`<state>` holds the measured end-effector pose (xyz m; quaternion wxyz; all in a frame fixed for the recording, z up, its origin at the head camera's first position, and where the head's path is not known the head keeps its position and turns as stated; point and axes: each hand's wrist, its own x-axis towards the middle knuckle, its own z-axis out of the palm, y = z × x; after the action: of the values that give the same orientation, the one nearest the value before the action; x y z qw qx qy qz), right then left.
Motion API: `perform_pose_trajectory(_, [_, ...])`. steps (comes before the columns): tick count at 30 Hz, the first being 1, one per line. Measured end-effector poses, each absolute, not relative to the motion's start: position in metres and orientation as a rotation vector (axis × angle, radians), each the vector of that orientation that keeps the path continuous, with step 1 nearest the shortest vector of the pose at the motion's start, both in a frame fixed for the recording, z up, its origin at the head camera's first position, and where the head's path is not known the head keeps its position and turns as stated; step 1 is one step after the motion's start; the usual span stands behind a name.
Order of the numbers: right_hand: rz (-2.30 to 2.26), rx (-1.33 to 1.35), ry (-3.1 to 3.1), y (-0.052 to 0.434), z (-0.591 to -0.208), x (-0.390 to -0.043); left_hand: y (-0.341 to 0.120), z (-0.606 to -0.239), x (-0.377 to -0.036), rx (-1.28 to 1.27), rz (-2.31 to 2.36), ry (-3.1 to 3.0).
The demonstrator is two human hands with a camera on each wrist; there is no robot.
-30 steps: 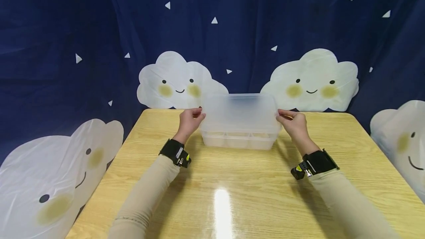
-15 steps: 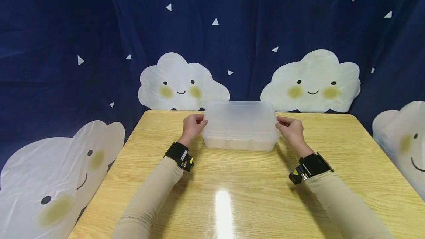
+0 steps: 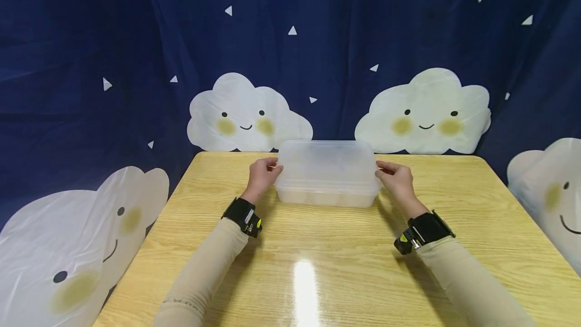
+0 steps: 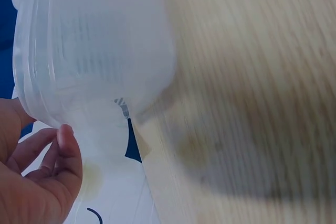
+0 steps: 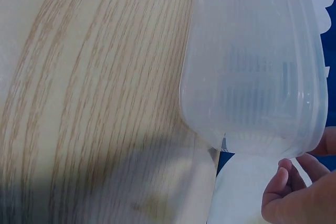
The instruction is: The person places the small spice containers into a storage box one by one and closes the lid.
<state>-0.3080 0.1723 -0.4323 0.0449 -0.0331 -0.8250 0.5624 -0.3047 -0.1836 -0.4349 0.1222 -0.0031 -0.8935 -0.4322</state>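
Left hand and right hand — each grip curled, fingertips pinching the lid ends — atop the container.

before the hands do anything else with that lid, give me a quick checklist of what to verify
1. Left hand has a grip on the lid at its left end: ok.
2. Right hand has a grip on the lid's right end: ok.
3. Lid level over the clear plastic box: ok, it looks flat and lined up in the head view.
4. Lid snapped shut all round: cannot tell, the edges are translucent and blurred in the wrist views.
5. Box flat on the wooden table: ok.
6. Contents of the box: cannot tell, only faint dividers show.
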Motion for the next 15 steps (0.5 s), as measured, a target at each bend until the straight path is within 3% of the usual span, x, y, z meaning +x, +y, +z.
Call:
perform_pose_trajectory(10, [1.702,-0.02,-2.643,0.183,-0.434,-0.3,-0.189,-0.44,-0.281,-0.118,-1.283,-2.631])
perform_pose_trajectory(15, [1.735,-0.035,-2.792,0.192,-0.436,-0.291,-0.19,-0.44,-0.267,-0.044,-1.399,-2.62])
